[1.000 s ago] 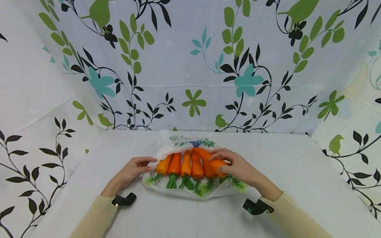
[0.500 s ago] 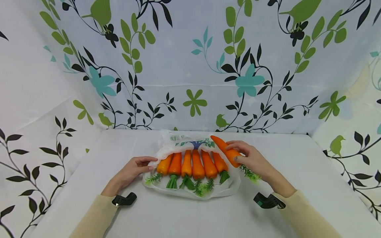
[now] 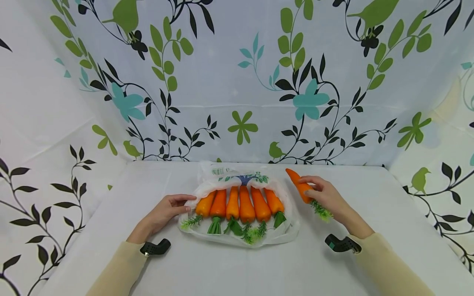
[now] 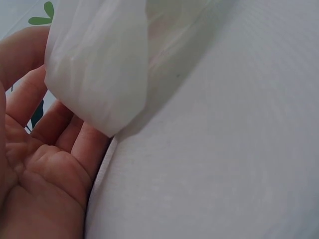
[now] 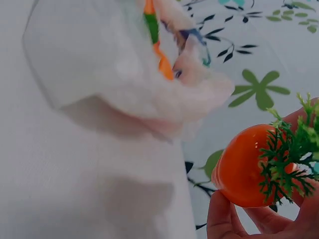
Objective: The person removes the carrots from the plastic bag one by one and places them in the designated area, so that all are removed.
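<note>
A white plastic bag [image 3: 244, 242] lies on the table with its side gaping. Inside it sit several orange carrots [image 3: 247, 205] in a row, green tops toward me. At the bag's left edge my left hand [image 3: 172, 209] pinches the thin plastic; in the left wrist view the bag film [image 4: 99, 64] covers its fingertips. My right hand [image 3: 327, 199] grips one carrot [image 3: 298, 185] between thumb and fingers, to the right of the bag and apart from it. This carrot's tip points away and to the left, and its leafy top [image 3: 321, 210] hangs below the palm.
A white cloth covers the table [image 3: 237, 271]. Behind it hangs a curtain [image 3: 222, 82] printed with leaves and birds. Black wrist devices [image 3: 342, 243] sit on both sleeves.
My right hand has lifted the carrot from the right end of the row and carried it rightward, past the bag's edge. The left hand has stayed at the bag.
</note>
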Demonstrator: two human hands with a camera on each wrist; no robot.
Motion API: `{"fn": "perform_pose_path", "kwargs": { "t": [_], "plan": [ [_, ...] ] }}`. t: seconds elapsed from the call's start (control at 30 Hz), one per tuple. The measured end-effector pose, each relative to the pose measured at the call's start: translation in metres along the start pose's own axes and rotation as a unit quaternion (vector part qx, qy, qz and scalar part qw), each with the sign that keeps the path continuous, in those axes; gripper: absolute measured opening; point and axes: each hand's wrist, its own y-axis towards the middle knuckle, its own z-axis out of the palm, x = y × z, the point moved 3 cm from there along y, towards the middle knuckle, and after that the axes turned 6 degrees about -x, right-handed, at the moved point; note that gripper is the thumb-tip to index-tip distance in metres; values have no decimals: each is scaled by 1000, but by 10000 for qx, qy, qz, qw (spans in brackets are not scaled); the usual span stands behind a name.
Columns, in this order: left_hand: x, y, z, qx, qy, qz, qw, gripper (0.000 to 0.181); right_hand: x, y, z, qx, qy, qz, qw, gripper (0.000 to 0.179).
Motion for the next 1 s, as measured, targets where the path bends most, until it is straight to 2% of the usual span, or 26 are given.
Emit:
{"fn": "perform_pose_path", "kwargs": {
  "t": [0.2, 0.33, 0.73, 1.0],
  "plan": [
    [1, 1, 0, 36, -36, 6, 10000, 43, -21, 5, -1, -98, -238, 261, 9993, 39],
    [1, 2, 0, 71, -4, 12, 10000, 42, -29, 7, 1, -60, -348, 257, 9990, 38],
    [-1, 1, -1, 47, 9, 8, 10000, 41, -40, 4, 15, 1, -949, -23, 9955, 43],
    [1, 0, 0, -10, -14, -37, 10000, 41, -44, 0, 19, -169, -835, 159, 9962, 42]
  ]
}}
